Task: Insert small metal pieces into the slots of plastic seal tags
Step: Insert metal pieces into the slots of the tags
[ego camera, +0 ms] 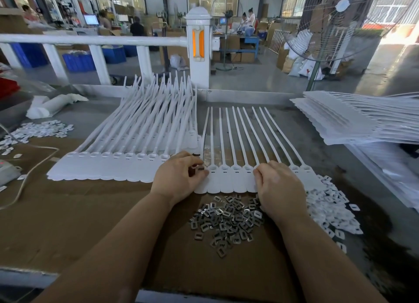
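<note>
A strip of joined white plastic seal tags [229,180] lies flat on the cardboard in front of me, its long tails pointing away. My left hand [179,178] sits at the strip's left end and pinches a small metal piece [200,169] at the leftmost tag's head. My right hand [278,187] rests on the right part of the strip with its fingers curled down over the tag heads; whether it holds a piece is hidden. A loose pile of small metal pieces [229,221] lies just below the strip, between my wrists.
Stacked tag strips [108,166] lie to the left, and another tall stack [353,119] at the right. White plastic caps [328,207] are heaped right of the metal pieces, more [38,130] at far left. A white railing [197,46] and a fan [340,19] stand behind.
</note>
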`<state>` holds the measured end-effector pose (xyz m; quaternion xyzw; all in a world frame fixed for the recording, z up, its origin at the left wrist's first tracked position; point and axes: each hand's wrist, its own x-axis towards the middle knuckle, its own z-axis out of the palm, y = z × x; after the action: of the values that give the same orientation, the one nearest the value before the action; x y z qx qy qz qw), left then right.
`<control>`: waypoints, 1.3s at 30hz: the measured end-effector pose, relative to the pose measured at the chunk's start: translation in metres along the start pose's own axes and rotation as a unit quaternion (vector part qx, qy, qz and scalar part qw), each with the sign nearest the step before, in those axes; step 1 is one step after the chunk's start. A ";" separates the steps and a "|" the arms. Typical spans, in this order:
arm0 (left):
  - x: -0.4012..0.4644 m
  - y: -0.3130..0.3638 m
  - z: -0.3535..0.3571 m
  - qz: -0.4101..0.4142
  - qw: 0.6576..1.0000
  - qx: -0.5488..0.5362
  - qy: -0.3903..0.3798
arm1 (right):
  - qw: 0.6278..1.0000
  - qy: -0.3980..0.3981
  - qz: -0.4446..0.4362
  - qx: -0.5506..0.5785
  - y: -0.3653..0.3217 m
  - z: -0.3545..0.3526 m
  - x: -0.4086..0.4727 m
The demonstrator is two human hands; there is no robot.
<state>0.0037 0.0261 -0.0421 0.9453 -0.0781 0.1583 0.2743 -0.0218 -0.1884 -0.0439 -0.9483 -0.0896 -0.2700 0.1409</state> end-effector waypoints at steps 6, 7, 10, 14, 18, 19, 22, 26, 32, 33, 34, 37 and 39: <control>0.000 -0.002 0.000 0.042 0.995 0.067 -0.056 | 1.000 -0.003 0.007 -0.003 0.000 -0.001 -0.001; 0.000 -0.003 0.001 0.046 0.995 0.069 -0.058 | 1.000 -0.003 0.007 -0.003 0.000 -0.001 -0.001; 0.002 -0.004 0.002 0.050 0.995 0.063 -0.063 | 1.000 -0.001 0.010 -0.003 0.000 0.000 -0.001; 0.004 -0.005 0.003 0.061 0.994 0.051 -0.070 | 0.999 0.036 0.021 0.006 -0.001 -0.001 -0.002; 0.005 -0.007 0.003 0.076 0.993 0.046 -0.081 | 0.996 0.071 0.045 0.002 -0.001 -0.002 -0.002; 0.005 -0.007 0.004 0.080 0.992 0.044 -0.084 | 0.996 0.077 0.049 0.004 0.000 -0.003 -0.002; 0.006 -0.008 0.004 0.092 0.990 0.043 -0.096 | 0.995 0.092 0.045 0.014 0.000 -0.004 -0.003; 0.006 -0.008 0.005 0.095 0.989 0.048 -0.100 | 0.995 0.098 0.036 0.012 -0.001 -0.005 -0.002; 0.006 -0.006 0.005 0.092 0.990 0.056 -0.093 | 0.995 0.100 0.023 0.009 0.002 -0.003 -0.002; 0.005 -0.005 0.005 0.092 0.990 0.056 -0.091 | 0.994 0.103 0.020 0.008 0.002 -0.003 -0.002; 0.004 -0.005 0.005 0.092 0.990 0.057 -0.088 | 0.994 0.103 0.019 0.007 0.002 -0.003 -0.002; 0.002 -0.003 0.004 0.092 0.991 0.061 -0.080 | 0.994 0.105 0.019 0.007 0.003 -0.002 -0.002; 0.002 -0.002 0.003 0.092 0.991 0.065 -0.078 | 0.994 0.108 0.018 0.006 0.003 -0.002 -0.002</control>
<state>0.0071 0.0260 -0.0451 0.9593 -0.1755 0.1133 0.1899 -0.0237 -0.1918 -0.0439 -0.9142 -0.0584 -0.3676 0.1605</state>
